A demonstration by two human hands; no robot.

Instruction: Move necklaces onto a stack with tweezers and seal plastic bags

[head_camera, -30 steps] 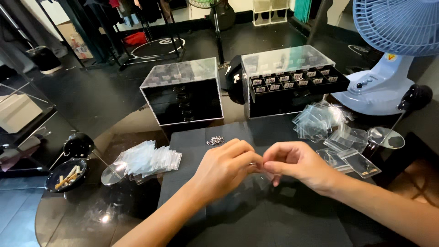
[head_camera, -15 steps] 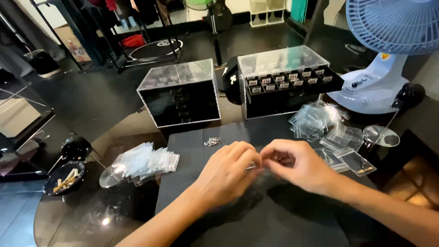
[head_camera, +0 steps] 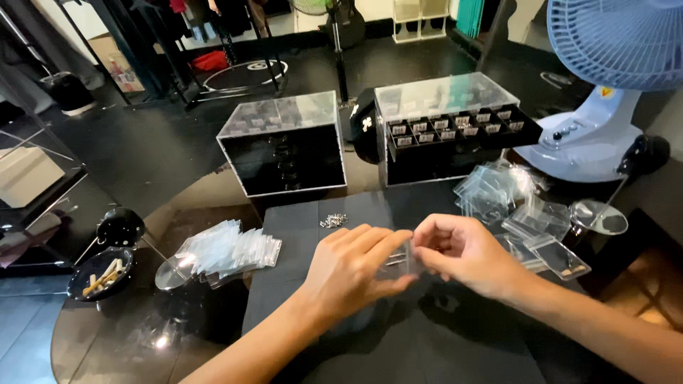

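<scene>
My left hand (head_camera: 356, 274) and my right hand (head_camera: 466, 252) meet over a dark grey mat (head_camera: 455, 341) at the table's centre. Between their fingertips they pinch a small clear plastic bag (head_camera: 404, 257); what is in it is too small to tell. A little heap of tiny silver metal pieces (head_camera: 334, 220) lies on the mat just beyond my left hand. A pile of small clear bags (head_camera: 228, 250) lies left of the mat, and a looser pile of clear bags (head_camera: 512, 199) lies to the right.
Two black drawer boxes with clear lids stand at the back, one on the left (head_camera: 284, 146) and one on the right with a drawer pulled out (head_camera: 445, 124). A blue fan (head_camera: 605, 85) stands far right. A black dish (head_camera: 99, 274) sits at the left table edge.
Both hands have stayed together over the mat, fingers shifting slightly on the clear bag. The view has tilted a little.
</scene>
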